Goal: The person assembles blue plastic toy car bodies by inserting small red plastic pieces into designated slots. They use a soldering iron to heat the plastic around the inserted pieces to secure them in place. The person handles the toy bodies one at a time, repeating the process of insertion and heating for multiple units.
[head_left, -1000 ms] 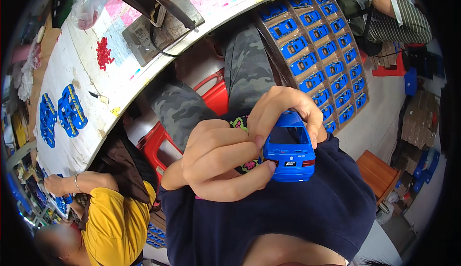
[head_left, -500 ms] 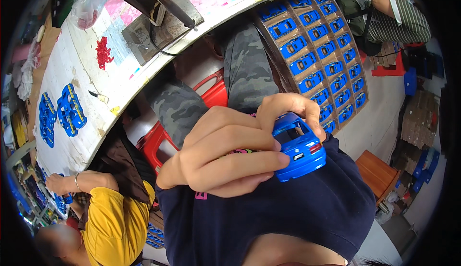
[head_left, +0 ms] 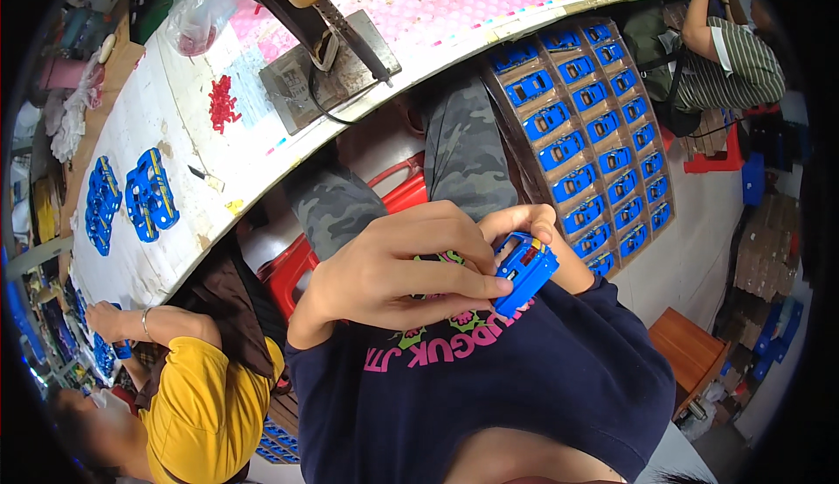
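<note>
A glossy blue toy car body (head_left: 530,280) is held up in front of my chest, tilted, with a small red piece showing at its end. Around its far side curl the fingers of my right hand (head_left: 524,222), gripping it. My left hand (head_left: 406,266) is closed, thumb and fingertips pressed against the car body's left side; whether a small part sits between these fingers is hidden. On the white table lies a pile of small red parts (head_left: 223,104). Farther left are blue car bodies on frames (head_left: 150,196).
A cardboard tray (head_left: 603,148) of blue car bodies stands right of my legs. A dark-shafted tool with a cable (head_left: 354,47) rests over a metal plate (head_left: 297,100). A person in yellow (head_left: 197,397) works at left; another in stripes (head_left: 734,65) is at far right.
The car body has turned and tipped in my right hand, moving slightly left and showing another side. My left hand has shifted right with it. The whole view has shifted a little.
</note>
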`<state>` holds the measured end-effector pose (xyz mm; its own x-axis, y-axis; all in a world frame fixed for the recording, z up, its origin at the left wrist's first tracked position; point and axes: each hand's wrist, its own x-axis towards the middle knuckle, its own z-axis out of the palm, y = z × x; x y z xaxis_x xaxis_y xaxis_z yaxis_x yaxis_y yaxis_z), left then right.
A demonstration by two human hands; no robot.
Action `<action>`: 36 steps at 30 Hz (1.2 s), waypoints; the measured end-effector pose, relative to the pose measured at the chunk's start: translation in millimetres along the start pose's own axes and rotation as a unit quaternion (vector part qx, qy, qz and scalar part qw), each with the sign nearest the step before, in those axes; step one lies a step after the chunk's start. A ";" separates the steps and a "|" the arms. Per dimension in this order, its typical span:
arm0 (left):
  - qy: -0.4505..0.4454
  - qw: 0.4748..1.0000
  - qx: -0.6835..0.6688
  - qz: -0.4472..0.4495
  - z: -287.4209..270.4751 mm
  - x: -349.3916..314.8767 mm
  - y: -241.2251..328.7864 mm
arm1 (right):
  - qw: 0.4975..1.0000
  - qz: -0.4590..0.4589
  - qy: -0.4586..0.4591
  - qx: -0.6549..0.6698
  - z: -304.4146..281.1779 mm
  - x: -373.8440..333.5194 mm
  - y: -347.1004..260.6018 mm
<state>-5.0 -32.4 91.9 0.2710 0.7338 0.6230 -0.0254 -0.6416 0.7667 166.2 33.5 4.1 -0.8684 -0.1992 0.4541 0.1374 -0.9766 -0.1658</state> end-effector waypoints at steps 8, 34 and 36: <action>0.051 0.986 -0.041 -0.152 4.0 -4.3 2.2 | 0.981 0.004 0.125 -0.148 8.4 -20.9 -18.0; 0.232 0.943 -0.126 -0.202 28.8 -27.6 -18.6 | 0.564 -0.107 0.446 -0.686 69.5 29.8 -26.0; 0.241 0.940 -0.133 -0.203 34.1 -24.7 -17.9 | 0.663 -0.101 0.461 -0.582 68.3 37.2 -16.5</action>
<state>21.6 -46.7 57.5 -0.1553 0.9630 0.2203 -0.2714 -0.2560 0.9278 164.1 36.6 83.5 -0.8090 0.5837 -0.0690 -0.0205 -0.1453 -0.9892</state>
